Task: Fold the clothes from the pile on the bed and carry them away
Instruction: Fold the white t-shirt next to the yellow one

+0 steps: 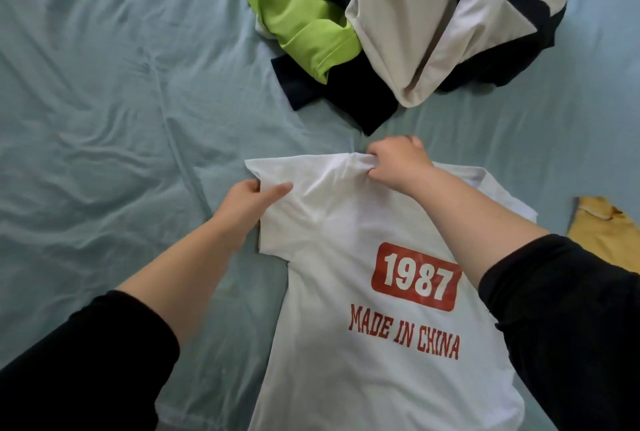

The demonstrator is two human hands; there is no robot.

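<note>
A white T-shirt (349, 285) with a red "1987 MADE IN CHINA" print lies flat on the light blue bed sheet (104, 118), its neck end away from me. My left hand (249, 200) pinches the folded-in left sleeve at the shoulder, thumb on top of the cloth. My right hand (398, 160) grips a bunch of fabric at the collar edge. Beyond the shirt lies the pile of clothes (398, 25): a lime green garment (298, 18), dark navy pieces (332, 98) and a white-and-black garment.
A yellow garment (602, 233) lies at the right edge of the bed, beside the shirt's right sleeve. The left half of the sheet shows only wrinkles. Black sleeves cover both my forearms near the bottom of the view.
</note>
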